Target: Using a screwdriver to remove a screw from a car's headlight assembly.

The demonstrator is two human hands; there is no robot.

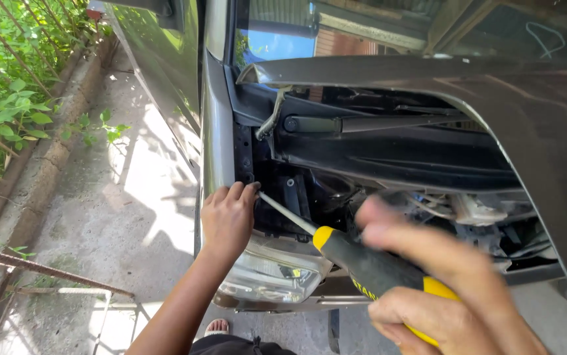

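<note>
Right hand [441,289], blurred, clenched around the yellow-and-black screwdriver [362,263]. Shaft angled up-left, tip by the left hand [229,217], fingers pinched at a fastener on the fender edge [212,151] above the headlight [270,269]. Probably loosening; next, seating the tip squarely. Raised hood [494,92] beyond.

Bare hands [229,217], bare forearms, sandalled foot [216,327], dark garment [231,345]

Left hand [229,220]: extended on a bare forearm, fingers curled, fingertips [252,189] pressed beside the screwdriver [362,263] tip.
Right hand [448,289]: blurred, closed round the screwdriver's handle, index finger raised above it.
Spacing: hands kept well apart along the screwdriver.
</note>
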